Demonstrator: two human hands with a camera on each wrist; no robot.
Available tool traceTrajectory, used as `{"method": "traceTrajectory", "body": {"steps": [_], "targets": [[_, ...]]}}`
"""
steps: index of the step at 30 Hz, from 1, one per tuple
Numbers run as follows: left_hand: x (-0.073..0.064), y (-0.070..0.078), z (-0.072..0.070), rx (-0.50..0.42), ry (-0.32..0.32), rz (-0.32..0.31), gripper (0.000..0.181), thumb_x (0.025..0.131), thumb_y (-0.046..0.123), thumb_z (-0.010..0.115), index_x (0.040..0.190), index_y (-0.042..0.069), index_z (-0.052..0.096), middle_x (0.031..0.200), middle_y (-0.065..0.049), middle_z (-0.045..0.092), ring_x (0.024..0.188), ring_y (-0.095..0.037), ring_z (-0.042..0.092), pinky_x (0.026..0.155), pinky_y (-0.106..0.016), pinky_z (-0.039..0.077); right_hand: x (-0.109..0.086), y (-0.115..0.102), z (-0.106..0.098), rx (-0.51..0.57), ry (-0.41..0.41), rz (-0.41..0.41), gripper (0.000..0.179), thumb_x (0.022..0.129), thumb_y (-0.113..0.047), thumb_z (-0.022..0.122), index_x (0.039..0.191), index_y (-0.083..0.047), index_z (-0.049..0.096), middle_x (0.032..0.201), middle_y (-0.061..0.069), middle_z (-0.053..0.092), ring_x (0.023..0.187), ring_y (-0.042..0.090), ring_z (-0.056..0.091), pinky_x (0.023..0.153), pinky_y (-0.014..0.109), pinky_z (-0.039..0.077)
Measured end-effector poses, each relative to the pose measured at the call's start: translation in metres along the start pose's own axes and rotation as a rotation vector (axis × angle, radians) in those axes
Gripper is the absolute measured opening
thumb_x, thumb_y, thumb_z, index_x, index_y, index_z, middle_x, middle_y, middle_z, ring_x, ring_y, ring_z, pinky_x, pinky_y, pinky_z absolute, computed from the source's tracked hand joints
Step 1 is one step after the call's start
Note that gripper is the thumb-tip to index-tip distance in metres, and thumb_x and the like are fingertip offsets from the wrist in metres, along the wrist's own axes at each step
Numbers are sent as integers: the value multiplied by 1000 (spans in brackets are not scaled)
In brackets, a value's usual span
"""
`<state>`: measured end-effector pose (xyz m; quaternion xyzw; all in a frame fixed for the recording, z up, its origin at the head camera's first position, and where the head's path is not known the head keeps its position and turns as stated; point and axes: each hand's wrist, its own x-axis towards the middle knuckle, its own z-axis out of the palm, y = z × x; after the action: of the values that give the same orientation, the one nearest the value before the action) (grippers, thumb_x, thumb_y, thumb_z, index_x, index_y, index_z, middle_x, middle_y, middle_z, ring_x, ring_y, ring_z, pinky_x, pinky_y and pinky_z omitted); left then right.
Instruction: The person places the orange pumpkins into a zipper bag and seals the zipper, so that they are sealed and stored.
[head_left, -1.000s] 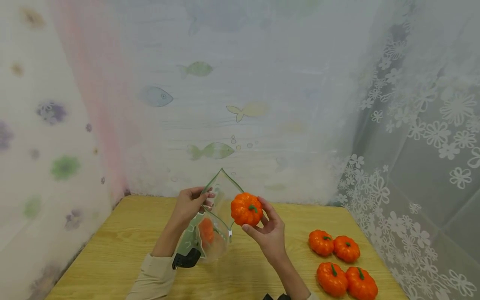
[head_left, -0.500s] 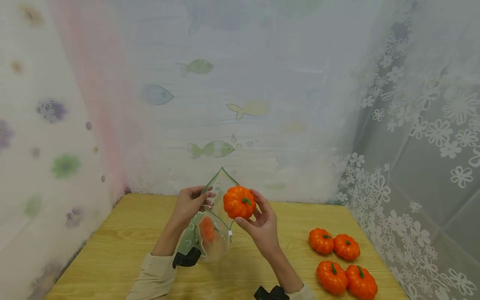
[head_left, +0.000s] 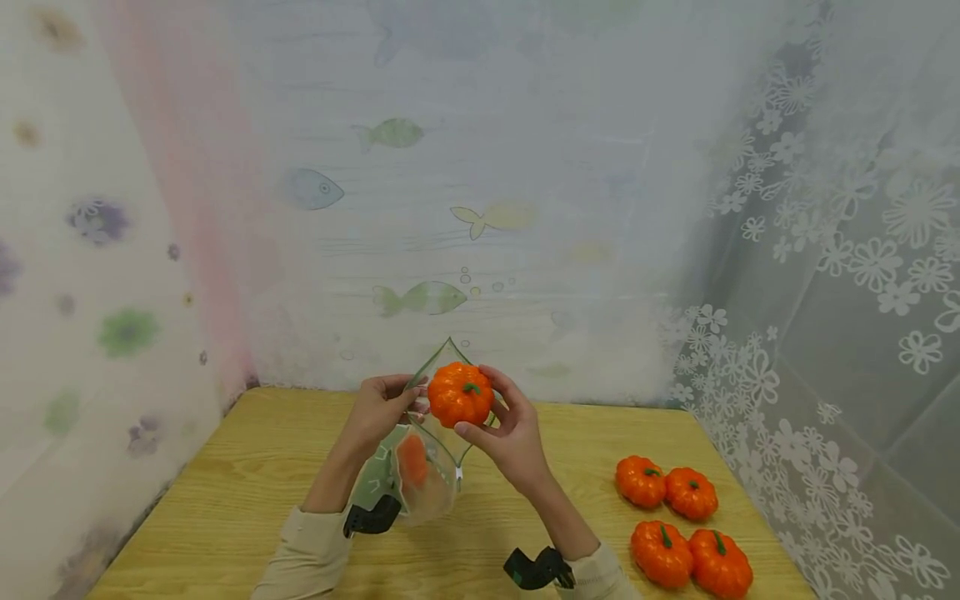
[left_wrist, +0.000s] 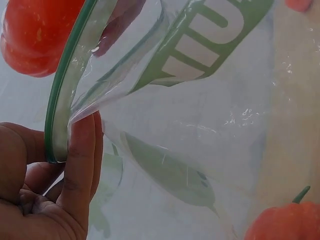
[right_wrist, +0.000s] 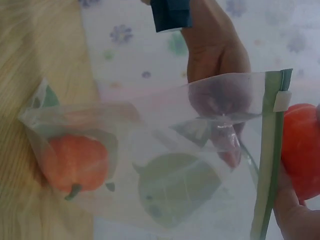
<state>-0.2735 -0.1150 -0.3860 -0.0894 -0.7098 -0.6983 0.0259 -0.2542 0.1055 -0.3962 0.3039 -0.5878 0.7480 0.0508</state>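
Observation:
My left hand [head_left: 381, 410] pinches the rim of a clear zip bag [right_wrist: 150, 130] with a green zip edge [left_wrist: 64, 75]. The bag hangs mouth upward, its opening spread into a diamond. An orange toy pumpkin [right_wrist: 75, 162] shows through the film near the bag's bottom. A second orange toy pumpkin [head_left: 460, 394], with a green stem, is held by its right side between my right hand's [head_left: 516, 435] thumb and fingers. In the head view it overlaps the bag's mouth; the right wrist view shows it beyond the zip edge, outside the bag.
Several more toy pumpkins [head_left: 692, 493] sit in two pairs on the right of the wooden table [head_left: 247, 467]. Patterned curtains [head_left: 585, 333] stand close behind the table and at both sides. Each wrist wears a black camera mount [head_left: 537, 568].
My right hand has moved left and slightly up with the toy pumpkin, from beside the bag's right edge to its mouth. The left hand and the bag have hardly moved.

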Motion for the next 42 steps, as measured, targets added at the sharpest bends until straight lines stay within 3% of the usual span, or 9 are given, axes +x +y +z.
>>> {"method": "traceTrajectory", "body": {"steps": [6, 19, 30, 38, 42], "targets": [[-1, 1, 1, 29, 5, -6, 30, 104, 1, 55, 128, -17, 59, 81, 0, 69, 65, -7, 67, 65, -22, 61, 4, 3, 1, -36, -37, 59, 73, 86, -12, 84, 149, -8, 47, 153, 15, 41, 131, 33, 53, 92, 39, 60], [0, 2, -2, 75, 1, 9, 31, 105, 4, 53, 128, -14, 62, 87, -6, 73, 64, -8, 70, 61, -21, 58, 15, -1, 3, -107, -62, 94, 71, 87, -1, 79, 150, -12, 48, 153, 10, 43, 133, 35, 53, 92, 39, 60], [3, 3, -2, 65, 18, 13, 30, 105, 5, 56, 127, -12, 63, 92, -8, 73, 65, -8, 70, 65, -22, 61, 12, 2, 0, -160, -75, 168, 71, 88, 0, 79, 150, -12, 46, 146, 13, 45, 128, 34, 56, 87, 37, 61], [8, 2, -10, 39, 13, 21, 30, 105, 2, 54, 128, -15, 61, 91, -2, 72, 66, -5, 69, 64, -21, 60, 13, 5, 2, -189, -46, 178, 72, 88, 3, 77, 151, -8, 45, 147, 12, 45, 127, 36, 56, 86, 38, 62], [9, 2, -14, 44, 2, 33, 30, 105, 1, 54, 130, -14, 61, 96, -8, 74, 67, -4, 69, 64, -20, 59, 14, 9, 3, -233, -24, 164, 71, 87, 3, 78, 150, -12, 48, 148, 12, 46, 127, 36, 57, 86, 37, 62]]}}
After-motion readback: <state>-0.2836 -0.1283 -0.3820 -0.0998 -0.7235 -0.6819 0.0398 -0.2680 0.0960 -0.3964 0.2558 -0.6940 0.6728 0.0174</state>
